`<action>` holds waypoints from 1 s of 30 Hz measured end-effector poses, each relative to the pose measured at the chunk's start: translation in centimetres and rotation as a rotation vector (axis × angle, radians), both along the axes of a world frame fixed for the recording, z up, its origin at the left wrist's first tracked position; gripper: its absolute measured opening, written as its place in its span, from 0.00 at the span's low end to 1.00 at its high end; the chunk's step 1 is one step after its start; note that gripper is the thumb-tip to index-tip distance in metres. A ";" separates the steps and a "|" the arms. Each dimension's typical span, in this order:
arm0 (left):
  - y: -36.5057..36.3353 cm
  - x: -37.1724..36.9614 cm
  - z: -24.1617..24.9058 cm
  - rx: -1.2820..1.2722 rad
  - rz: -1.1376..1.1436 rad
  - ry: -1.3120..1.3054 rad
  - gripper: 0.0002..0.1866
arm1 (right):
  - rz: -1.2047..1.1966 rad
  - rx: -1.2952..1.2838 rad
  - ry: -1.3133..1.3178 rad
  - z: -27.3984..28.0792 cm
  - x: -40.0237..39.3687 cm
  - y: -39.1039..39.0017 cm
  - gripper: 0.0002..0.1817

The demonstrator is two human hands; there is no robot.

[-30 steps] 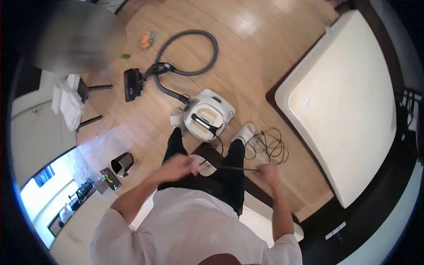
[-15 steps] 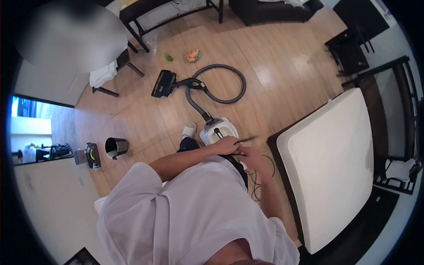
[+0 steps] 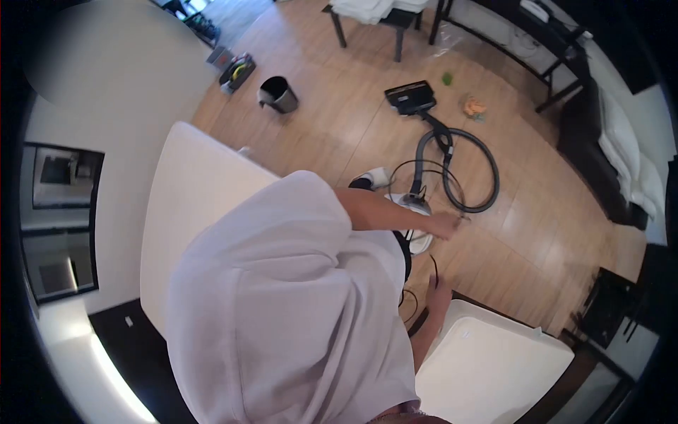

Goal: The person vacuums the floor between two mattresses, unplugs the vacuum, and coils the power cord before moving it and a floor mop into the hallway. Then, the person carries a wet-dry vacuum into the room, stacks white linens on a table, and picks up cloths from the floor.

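Observation:
A white canister vacuum cleaner (image 3: pixel 421 244) stands on the floor in front of me, partly hidden under my left forearm. Its black hose (image 3: pixel 496 173) curls over the floor to a flat floor head (image 3: pixel 411 97). Above the canister's right side, my left hand (image 3: pixel 443 225) is closed around a thin dark power cord (image 3: pixel 424 162), which loops up over the hose. Lower down, beside a white mattress, my right hand (image 3: pixel 439 291) is closed, with a piece of the cord sticking up from it. More cord hangs in loops beside my leg.
White mattresses lie at my right (image 3: pixel 494 360) and left (image 3: pixel 205 177). A dark bin (image 3: pixel 278 95) and a tool caddy (image 3: pixel 237 73) stand at upper left. A small orange item (image 3: pixel 473 107) and a green one (image 3: pixel 447 78) lie near the floor head. A dark sofa (image 3: pixel 600 152) is at right.
The view has turned, so the room appears rotated. My hands, close together before, are now apart, the left one farther out. A cord loop now arches over the hose.

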State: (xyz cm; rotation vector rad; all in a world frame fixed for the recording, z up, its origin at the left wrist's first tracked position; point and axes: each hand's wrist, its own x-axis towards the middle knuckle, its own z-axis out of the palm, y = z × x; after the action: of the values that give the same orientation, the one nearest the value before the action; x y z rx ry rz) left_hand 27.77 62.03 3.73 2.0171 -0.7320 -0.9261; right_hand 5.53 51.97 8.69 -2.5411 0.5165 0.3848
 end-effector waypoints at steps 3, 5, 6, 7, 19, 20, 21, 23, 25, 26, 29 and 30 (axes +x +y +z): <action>-1.9 -2.5 1.1 0.002 -0.305 -0.083 0.23 | 0.018 0.117 -0.035 9.1 5.7 -0.3 0.16; -0.2 -0.8 7.5 -0.016 -0.497 0.379 0.27 | -0.063 0.159 -0.052 7.6 5.4 -4.7 0.15; 0.6 1.1 7.5 -0.016 -0.478 0.368 0.27 | -0.120 0.144 -0.003 6.2 2.3 -7.1 0.14; 1.7 3.8 7.2 -0.043 -0.463 0.181 0.28 | -0.147 0.116 -0.039 4.6 -1.0 -8.8 0.15; 0.4 1.0 0.4 -0.018 0.014 -0.110 0.20 | -0.020 0.175 0.096 1.4 4.9 0.6 0.16; -0.5 0.8 0.2 -0.018 -0.008 -0.105 0.20 | -0.007 0.211 -0.059 2.5 7.3 0.9 0.16; -1.4 0.2 0.8 -0.078 -0.083 -0.049 0.20 | -0.009 0.242 -0.207 3.3 9.0 0.4 0.15; -4.4 -0.7 -3.1 -0.386 -0.802 -0.436 0.23 | -0.054 0.129 0.021 3.3 8.3 -2.6 0.17; -0.8 1.9 1.1 -0.140 -0.540 0.303 0.29 | -0.110 0.227 -0.158 2.4 5.1 -5.0 0.16; 0.8 4.6 4.6 -0.046 -0.613 0.238 0.30 | -0.137 0.153 0.004 3.7 3.3 -6.5 0.16; 6.0 11.1 7.5 -0.020 -0.504 0.092 0.25 | -0.460 0.376 0.057 2.9 -6.1 -9.0 0.14; 7.7 12.5 7.2 -0.010 -0.225 0.191 0.25 | -0.477 0.322 0.006 -0.1 -11.0 -10.7 0.11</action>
State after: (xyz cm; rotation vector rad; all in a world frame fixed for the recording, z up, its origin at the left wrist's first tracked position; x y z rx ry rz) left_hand 40.23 69.77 10.89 1.8324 -0.8656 -1.2235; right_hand -5.43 41.22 8.62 -2.0278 0.9515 0.2711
